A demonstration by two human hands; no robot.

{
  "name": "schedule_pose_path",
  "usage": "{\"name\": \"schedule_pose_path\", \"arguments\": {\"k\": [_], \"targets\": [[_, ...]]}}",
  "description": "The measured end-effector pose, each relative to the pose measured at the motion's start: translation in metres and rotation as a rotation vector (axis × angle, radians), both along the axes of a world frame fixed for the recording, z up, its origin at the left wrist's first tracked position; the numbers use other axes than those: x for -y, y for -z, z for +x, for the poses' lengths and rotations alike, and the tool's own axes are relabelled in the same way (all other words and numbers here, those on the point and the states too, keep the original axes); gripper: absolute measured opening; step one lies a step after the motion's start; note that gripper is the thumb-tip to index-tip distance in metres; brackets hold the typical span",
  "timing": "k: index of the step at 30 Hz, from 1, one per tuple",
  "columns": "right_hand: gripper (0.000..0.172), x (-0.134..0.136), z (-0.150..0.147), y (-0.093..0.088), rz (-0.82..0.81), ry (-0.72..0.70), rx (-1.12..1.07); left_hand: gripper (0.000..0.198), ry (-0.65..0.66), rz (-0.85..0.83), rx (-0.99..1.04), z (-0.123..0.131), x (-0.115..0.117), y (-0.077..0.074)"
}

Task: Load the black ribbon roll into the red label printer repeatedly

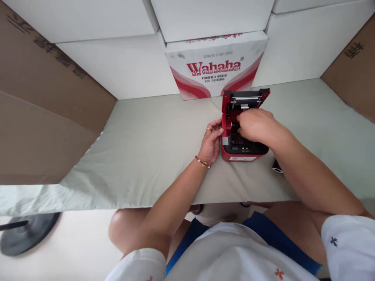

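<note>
A red and black label printer [246,157] sits on the cloth-covered table with its lid [245,97] raised. Against its left side rests my left hand [211,141], fingers and thumb bearing on the red casing. My right hand [255,124] reaches into the open compartment from the right, its fingers curled. Whatever those fingertips hold or touch is mostly hidden by the hand and the dark interior. To the right of the printer, a black roll with a white core [277,167] lies partly behind my right forearm.
A Wahaha water carton [215,66] stands behind the printer, among stacked white boxes [117,66]. Brown cardboard [47,117] borders the left side, and another brown carton [351,58] the right. Pale green cloth [146,156] covers the table up to its front edge.
</note>
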State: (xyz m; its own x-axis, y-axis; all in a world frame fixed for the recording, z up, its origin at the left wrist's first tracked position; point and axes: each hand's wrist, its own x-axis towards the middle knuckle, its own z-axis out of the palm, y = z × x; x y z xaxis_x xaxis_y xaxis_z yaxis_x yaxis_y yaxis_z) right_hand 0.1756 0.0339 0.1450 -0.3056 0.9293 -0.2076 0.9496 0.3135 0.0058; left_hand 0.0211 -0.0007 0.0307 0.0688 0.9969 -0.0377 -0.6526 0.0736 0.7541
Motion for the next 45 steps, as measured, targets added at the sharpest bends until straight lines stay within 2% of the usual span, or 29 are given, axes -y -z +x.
{"name": "schedule_pose_path", "arguments": {"k": [3,5,7,8,10,12,14,18,21,24,28,31,35,39,42,45], "targets": [[0.036,0.018,0.004,-0.021,0.035,0.034,0.01,0.041,0.002,-0.012,0.023,0.0,0.002,-0.005],[0.034,0.036,0.017,-0.039,0.056,-0.019,-0.137,0.04,0.005,-0.019,0.038,0.0,0.003,-0.006],[0.032,0.055,0.043,-0.056,0.054,-0.019,-0.314,0.038,0.008,-0.026,0.044,-0.001,0.003,-0.006],[0.033,0.062,0.062,-0.063,0.058,0.02,-0.388,0.037,0.008,-0.027,0.041,-0.001,0.002,-0.006],[0.045,0.071,0.103,-0.068,0.093,0.148,-0.418,0.037,0.009,-0.028,0.03,-0.001,0.002,-0.005],[0.056,0.069,0.141,-0.059,0.117,0.271,-0.359,0.037,0.01,-0.027,0.026,-0.001,0.001,-0.004],[0.058,0.059,0.163,-0.039,0.022,0.278,-0.352,0.037,0.013,-0.025,0.028,-0.002,0.0,-0.004],[0.046,0.044,0.16,0.009,-0.141,0.282,-0.4,0.034,0.01,-0.022,0.009,-0.004,0.0,-0.005],[0.046,0.053,0.15,0.03,-0.019,0.306,-0.483,0.031,0.008,-0.03,-0.009,-0.006,0.0,-0.004],[0.038,0.073,0.158,0.034,0.086,0.21,-0.572,0.029,0.008,-0.028,-0.02,-0.007,-0.001,-0.003],[0.028,0.093,0.175,0.041,-0.148,-0.106,-0.628,0.03,0.004,-0.026,-0.02,-0.007,-0.001,-0.002],[0.035,0.099,0.178,0.054,-0.21,-0.2,-0.589,0.028,-0.006,-0.029,-0.011,-0.006,-0.001,-0.002],[0.039,0.108,0.179,0.065,-0.064,-0.167,-0.509,0.026,-0.005,-0.04,-0.024,-0.006,-0.001,-0.003],[0.042,0.13,0.179,0.056,0.096,-0.093,-0.482,0.027,-0.004,-0.044,-0.037,-0.006,-0.001,-0.004],[0.046,0.145,0.169,0.055,0.146,-0.025,-0.431,0.03,-0.006,-0.039,-0.042,-0.006,-0.001,-0.003],[0.051,0.147,0.153,0.066,0.199,0.041,-0.358,0.032,-0.005,-0.034,-0.044,-0.006,-0.001,-0.003]]}}
